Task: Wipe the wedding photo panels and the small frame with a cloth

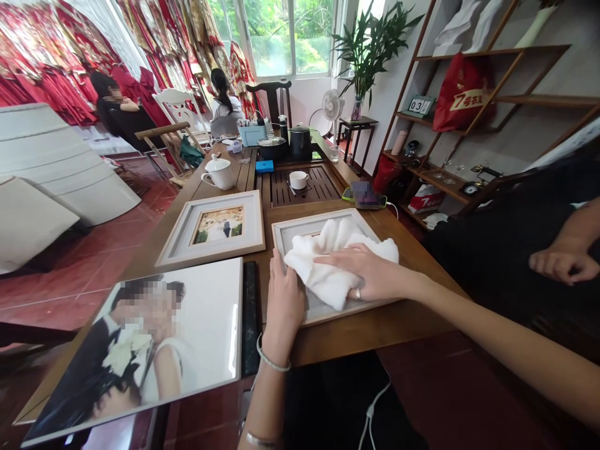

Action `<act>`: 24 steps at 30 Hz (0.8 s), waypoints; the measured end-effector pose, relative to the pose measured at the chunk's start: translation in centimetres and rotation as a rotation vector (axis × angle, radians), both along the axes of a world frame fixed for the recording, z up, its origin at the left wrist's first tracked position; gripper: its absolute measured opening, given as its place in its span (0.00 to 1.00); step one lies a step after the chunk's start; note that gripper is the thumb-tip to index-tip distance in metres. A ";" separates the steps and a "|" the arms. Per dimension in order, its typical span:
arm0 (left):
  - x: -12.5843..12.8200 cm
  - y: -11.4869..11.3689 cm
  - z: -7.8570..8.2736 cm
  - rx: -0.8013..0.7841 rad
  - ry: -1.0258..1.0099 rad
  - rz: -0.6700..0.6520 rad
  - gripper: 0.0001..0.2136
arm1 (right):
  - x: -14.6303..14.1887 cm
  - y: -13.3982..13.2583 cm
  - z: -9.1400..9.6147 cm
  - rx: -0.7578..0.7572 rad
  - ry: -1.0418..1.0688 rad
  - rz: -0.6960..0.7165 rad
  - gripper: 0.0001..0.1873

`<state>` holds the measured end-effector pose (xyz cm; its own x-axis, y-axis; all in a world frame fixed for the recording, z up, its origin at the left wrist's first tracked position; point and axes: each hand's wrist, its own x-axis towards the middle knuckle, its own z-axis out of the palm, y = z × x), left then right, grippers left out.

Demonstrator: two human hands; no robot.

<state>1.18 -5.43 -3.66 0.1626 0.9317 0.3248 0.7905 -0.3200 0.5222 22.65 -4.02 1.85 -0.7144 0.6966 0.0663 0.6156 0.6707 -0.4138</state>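
A light wooden picture frame (323,217) lies flat on the table in front of me, its picture mostly covered. My left hand (284,294) holds the frame's left edge, with the fingers along the rim. Bunched on the glass is a white cloth (319,265), and my right hand (368,270) grips and presses it there. A second framed picture (180,240) lies to the left with its small photo facing up. Nearer to me, a large glossy photo panel (206,312) of two people overhangs the table's left front side.
A white lidded teapot (219,173), a white cup (298,180) on a slatted tea tray (319,195), and a phone (368,195) with a cable stand beyond the frames. A person's hand (562,265) rests at the right. Two people sit farther back, near hanging red garments.
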 end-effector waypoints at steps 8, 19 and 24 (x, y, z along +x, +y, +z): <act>0.2 -0.6 0.6 0.120 0.005 0.171 0.18 | 1.1 2.5 -1.6 0.292 -0.126 -0.326 0.40; -0.1 0.1 -0.2 0.119 -0.138 0.089 0.18 | -3.7 4.4 -1.0 0.084 -0.040 -0.121 0.37; -0.4 0.5 -0.9 0.118 -0.234 0.057 0.19 | -2.7 1.1 -0.3 0.083 -0.008 0.101 0.33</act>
<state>0.78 -4.96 -4.55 0.0184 0.8907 0.4543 0.6710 -0.3478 0.6548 19.94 -2.90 1.59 -0.7813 0.6135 0.1148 0.5462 0.7611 -0.3498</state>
